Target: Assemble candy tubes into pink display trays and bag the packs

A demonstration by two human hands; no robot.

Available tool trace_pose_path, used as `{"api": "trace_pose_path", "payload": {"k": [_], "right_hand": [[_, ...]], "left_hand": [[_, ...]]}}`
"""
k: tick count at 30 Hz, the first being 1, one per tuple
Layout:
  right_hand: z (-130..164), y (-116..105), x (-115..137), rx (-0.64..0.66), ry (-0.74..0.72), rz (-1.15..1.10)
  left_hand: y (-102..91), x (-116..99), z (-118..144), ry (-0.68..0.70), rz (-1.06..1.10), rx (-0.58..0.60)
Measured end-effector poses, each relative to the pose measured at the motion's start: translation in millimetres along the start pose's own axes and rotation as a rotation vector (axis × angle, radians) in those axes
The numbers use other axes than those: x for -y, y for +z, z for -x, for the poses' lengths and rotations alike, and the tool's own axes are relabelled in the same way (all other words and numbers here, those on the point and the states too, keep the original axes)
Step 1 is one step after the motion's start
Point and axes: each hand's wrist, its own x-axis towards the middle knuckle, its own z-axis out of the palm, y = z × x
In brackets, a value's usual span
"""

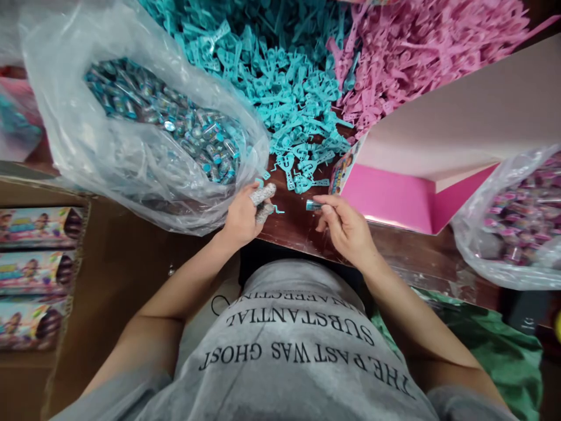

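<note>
My left hand (244, 217), with pale wrapping on two fingers, is closed near the table's front edge. Bits of a teal plastic piece (279, 210) show at its fingertips; the fingers cover most of it. Between thumb and fingers, my right hand (348, 228) pinches a small clear capsule with teal on it (312, 204), pointing left. The two hands are apart. Just beyond them lie loose teal plastic parts (302, 175), at the front of a large teal heap (280, 82). Left of these, a clear plastic bag (153, 169) gapes over many small teal-capped capsules (210, 140).
Pink plastic parts (421, 64) are heaped at the back right. An open pink-lined box (390, 196) stands right of my right hand, beside a bag of pink capsules (526, 216). At left, a carton (83, 234) holds several printed packages (33, 272).
</note>
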Motion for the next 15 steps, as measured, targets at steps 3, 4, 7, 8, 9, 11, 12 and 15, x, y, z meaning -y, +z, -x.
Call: {"api": "trace_pose_path", "payload": {"k": [3,4,7,8,9,11,12,15], "right_hand": [[-7.0,2.1,0.7,0.018,-0.032,-0.023],[-9.1,2.4,-0.9,0.001,-0.005,-0.057],[-15.2,4.8,-11.1,-0.079,0.143,-0.219],[-17.9,7.6,-15.6,-0.081,0.188,-0.253],[-21.2,11.7,-20.2,-0.057,0.219,-0.253],[-29.6,22.6,-28.0,0.02,0.229,-0.152],[-34.2,27.9,-30.4,0.046,0.217,-0.076],[-45.9,34.3,-28.7,0.003,0.136,0.097]], "left_hand": [[-4.4,-13.8,-10.0,-0.105,0.195,-0.166],[-7.8,-18.4,-14.4,-0.13,0.258,-0.199],[-16.7,-26.3,-22.9,-0.213,0.423,-0.251],[-18.0,-26.7,-23.5,-0.257,0.478,-0.254],[-18.4,-26.3,-23.2,-0.308,0.538,-0.257],[-18.6,-25.3,-20.6,-0.433,0.651,-0.242],[-19.3,-25.2,-18.8,-0.495,0.691,-0.224],[-28.5,-26.9,-11.9,-0.635,0.736,-0.108]]}}
